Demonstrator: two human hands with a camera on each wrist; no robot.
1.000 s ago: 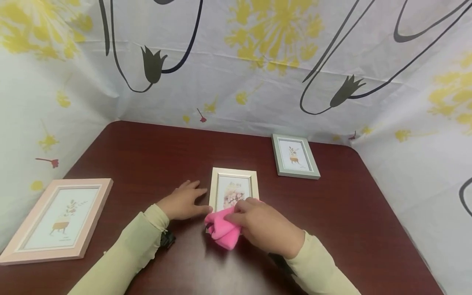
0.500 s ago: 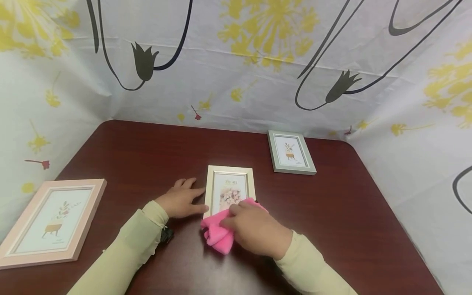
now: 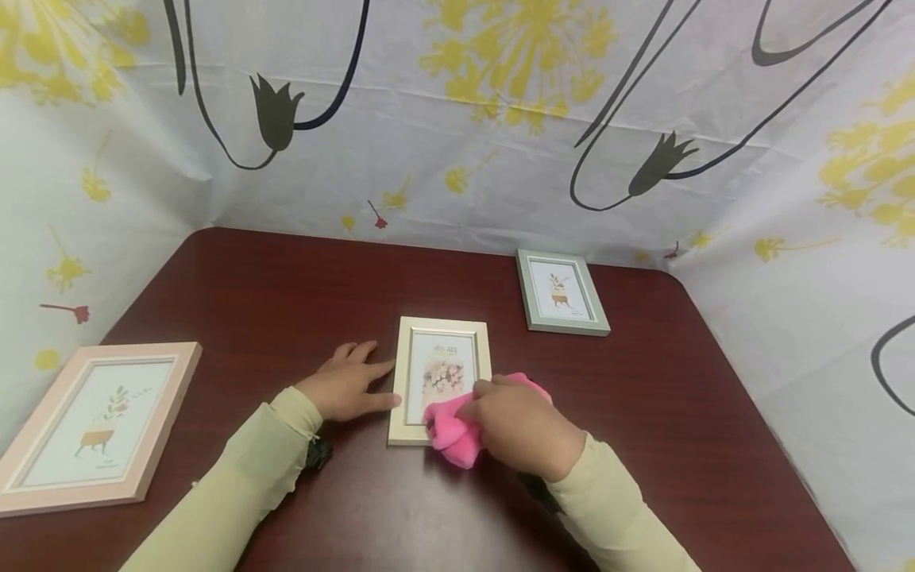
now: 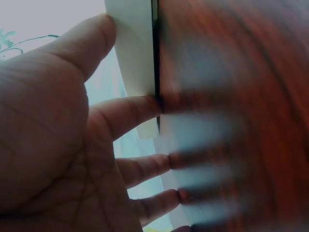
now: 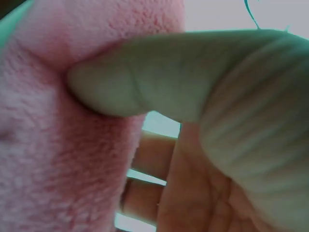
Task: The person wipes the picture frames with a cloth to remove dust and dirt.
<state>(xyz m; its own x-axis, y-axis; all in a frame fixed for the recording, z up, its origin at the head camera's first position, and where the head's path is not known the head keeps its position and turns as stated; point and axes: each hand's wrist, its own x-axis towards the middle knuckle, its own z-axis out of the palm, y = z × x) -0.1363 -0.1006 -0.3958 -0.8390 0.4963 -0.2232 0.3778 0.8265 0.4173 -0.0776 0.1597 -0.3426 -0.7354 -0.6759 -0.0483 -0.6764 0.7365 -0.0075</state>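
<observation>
A cream picture frame [image 3: 403, 381] with a pink flower print lies flat on the table in the head view. My right hand [image 3: 525, 421] grips a bunched pink cloth [image 3: 455, 437] over the frame's lower right corner. In the right wrist view the thumb presses into the fluffy cloth [image 5: 63, 159], with fingers behind it. My left hand [image 3: 345, 385] lies with fingers spread at the frame's left side, thumb and index fingertip right at its edge. The left wrist view shows that thumb against the cream frame's side [image 4: 133, 48] and the other fingertips down on the tabletop.
A larger pink picture frame [image 3: 136, 469] lies at the left of the dark red-brown table [image 3: 679, 445]. Near the back right lies a pale green picture frame [image 3: 532, 306]. A white flower-patterned curtain [image 3: 400, 95] surrounds the table's back and sides.
My right hand has moved the pink cloth rightward along the frame's lower part, and the frame's lower left corner now shows. The left hand stays at the frame's left edge. The view has shifted slightly.
</observation>
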